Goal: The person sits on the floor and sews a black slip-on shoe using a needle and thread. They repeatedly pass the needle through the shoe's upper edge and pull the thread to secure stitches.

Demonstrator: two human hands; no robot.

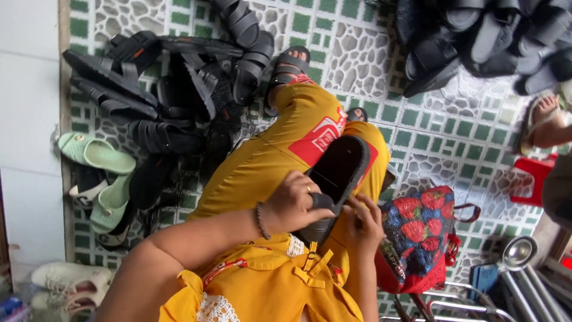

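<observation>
Here, line by line:

Work in hand: the person is sitting over a tiled floor (357, 59) and is working on a black sandal sole (336, 176) resting across the lap, on the yellow trousers (268, 161).

Where the sole is: it is lying tilted, one end pointing away toward the knees, the near end sitting between the two hands just above the yellow top (268, 286).

Left hand (292, 203): it is closing over the near end of the sole, fingers wrapped down on its edge, a ring and a bead bracelet showing.

Right hand (364, 223): it is pinching the sole's near rim from the other side, fingers narrow; whether it is also holding some small tool, I cannot tell.

Step, as I judge it: the person seems to be trimming or pressing the sole's edge near the heel, mid-way through one piece.

What the next move is calling for: a steady clamp from the left hand while the right works along the rim, turning the sole little by little.

Around: a pile of black sandals (173, 89) is lying on the floor beyond the knee, green slippers (98, 155) near the wall, a strawberry-print bag (420, 232) just beside the right hand, and another person's foot (545, 122) well apart at the edge.
</observation>
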